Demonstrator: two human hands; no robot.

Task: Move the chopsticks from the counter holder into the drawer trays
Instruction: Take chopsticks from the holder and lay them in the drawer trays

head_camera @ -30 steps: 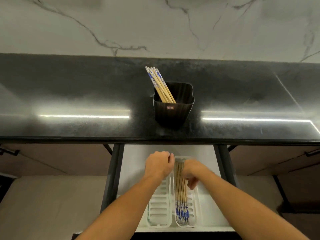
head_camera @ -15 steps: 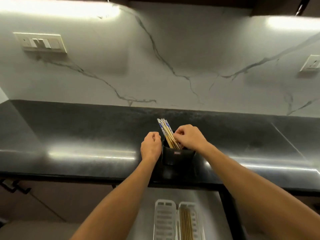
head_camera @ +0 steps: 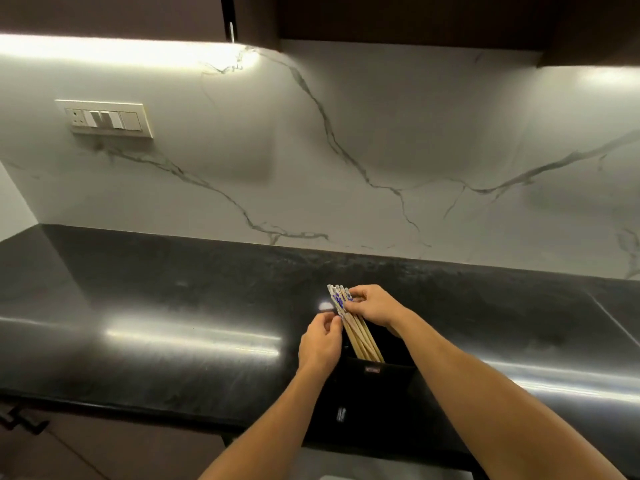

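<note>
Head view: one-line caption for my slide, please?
Both hands, left hand and right hand, grip chopsticks standing in the black holder.

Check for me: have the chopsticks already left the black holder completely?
No, the chopsticks still have their lower ends inside the black holder.

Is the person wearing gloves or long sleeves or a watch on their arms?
No. The left hand and right hand are bare, with no gloves and no rings that show. Both forearms are uncovered as far as the picture's edge, so no sleeve is in view, and no watch or bracelet shows at either wrist.
</note>
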